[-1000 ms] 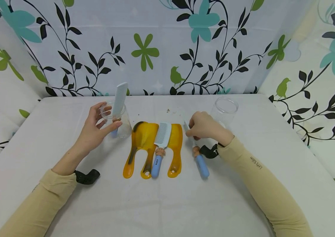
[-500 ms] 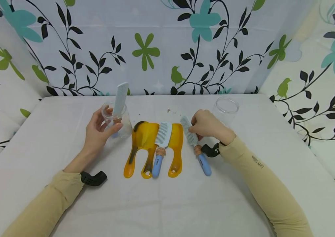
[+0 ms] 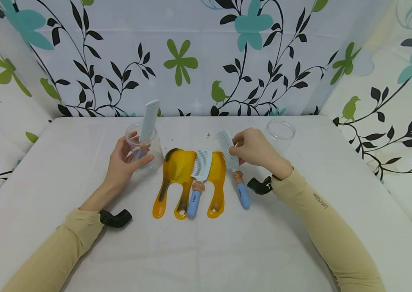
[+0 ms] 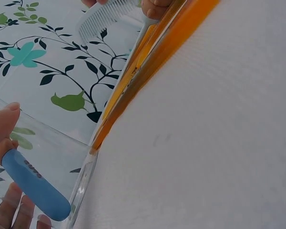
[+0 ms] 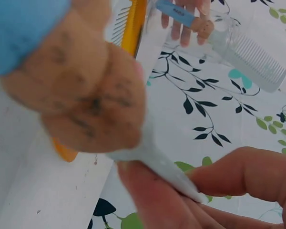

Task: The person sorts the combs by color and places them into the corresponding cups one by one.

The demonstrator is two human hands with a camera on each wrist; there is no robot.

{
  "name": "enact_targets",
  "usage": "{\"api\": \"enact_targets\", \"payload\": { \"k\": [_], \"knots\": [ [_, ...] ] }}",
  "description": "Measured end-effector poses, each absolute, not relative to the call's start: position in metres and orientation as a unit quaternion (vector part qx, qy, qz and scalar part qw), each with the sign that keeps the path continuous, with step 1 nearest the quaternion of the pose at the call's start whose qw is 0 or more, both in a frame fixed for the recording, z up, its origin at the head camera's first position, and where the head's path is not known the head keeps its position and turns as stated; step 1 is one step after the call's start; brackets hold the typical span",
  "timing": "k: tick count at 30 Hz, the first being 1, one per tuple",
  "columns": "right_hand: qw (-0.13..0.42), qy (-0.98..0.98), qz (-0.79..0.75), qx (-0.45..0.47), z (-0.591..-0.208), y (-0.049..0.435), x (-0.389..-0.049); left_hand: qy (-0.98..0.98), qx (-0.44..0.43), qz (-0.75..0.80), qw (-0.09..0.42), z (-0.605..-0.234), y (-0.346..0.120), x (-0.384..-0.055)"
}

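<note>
My left hand [image 3: 121, 164] grips a clear plastic jar [image 3: 156, 156] at the left of the table. Inside it a light-blue comb stands teeth-end up, its comb head [image 3: 150, 119] rising above the rim and its blue handle [image 4: 35, 183] showing through the wall. My right hand [image 3: 255, 149] pinches a matching comb [image 3: 243, 195] by its toothed part, thumb and fingers on either side. This comb's handle points toward the front, with a brown carved figure [image 5: 93, 102] at its neck. Between the hands lies another blue-handled comb [image 3: 193, 202], among amber combs [image 3: 178, 168].
A second clear jar [image 3: 280, 130] stands at the back right, partly behind the right hand. Small crumbs [image 3: 208, 136] lie on the white table [image 3: 198, 255] behind the combs. Patterned cloth [image 3: 180, 61] hangs at the back and sides.
My right hand has raised its comb and shifted back a little; the handle has swung left. The left hand keeps hold of the jar, its forearm slightly further right.
</note>
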State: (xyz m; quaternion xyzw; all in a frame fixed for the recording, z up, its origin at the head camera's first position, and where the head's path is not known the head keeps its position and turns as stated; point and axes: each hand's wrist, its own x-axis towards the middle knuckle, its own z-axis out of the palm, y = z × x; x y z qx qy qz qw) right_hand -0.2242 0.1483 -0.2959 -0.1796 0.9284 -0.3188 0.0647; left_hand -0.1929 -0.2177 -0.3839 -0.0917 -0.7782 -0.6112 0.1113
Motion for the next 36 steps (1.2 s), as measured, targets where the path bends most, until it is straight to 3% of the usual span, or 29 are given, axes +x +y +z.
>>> {"api": "enact_targets", "payload": {
  "k": [19, 36],
  "knots": [
    [-0.067, 0.857, -0.472, -0.195, -0.290, 0.140, -0.213, -0.779, -0.090, -0.614, 0.087, -0.385, -0.216, -0.192],
    [-0.075, 0.776, -0.583, -0.230, -0.272, 0.097, -0.217, -0.767, -0.092, -0.630, 0.086, -0.386, -0.218, -0.194]
  ]
}}
